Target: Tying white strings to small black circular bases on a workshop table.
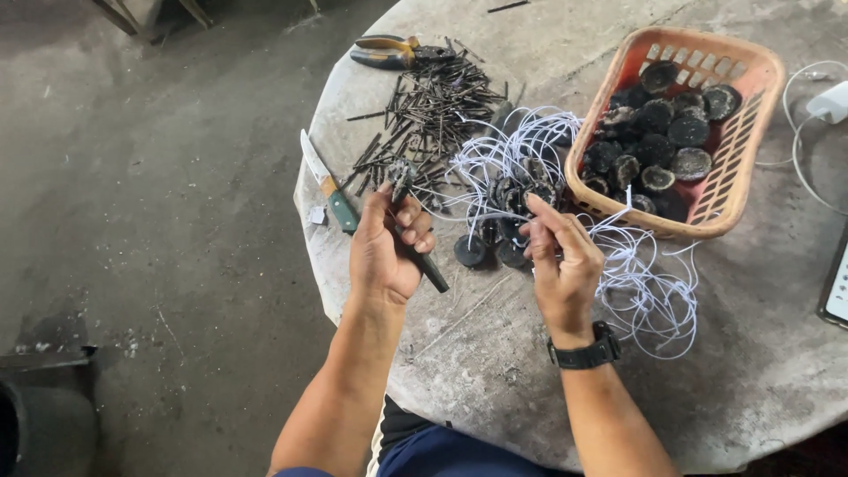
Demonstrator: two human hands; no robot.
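The left hand (384, 252) is closed around a dark rod-like tool (422, 256); the right hand (558, 261) pinches a small dark round disc (539, 196), both over the round worktop (495, 353). White cord (640, 283) tangles beside the right hand. Beyond it, one orange basket (755, 124) holds a dozen-odd dark discs. Left of the basket lie a nail pile (433, 110), one knife (329, 187) and one pair of pliers (393, 51).

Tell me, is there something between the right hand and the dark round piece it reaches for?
No. The right hand already pinches the dark round piece with its fingertips. Only the white cords tangle around it; nothing visible blocks it.
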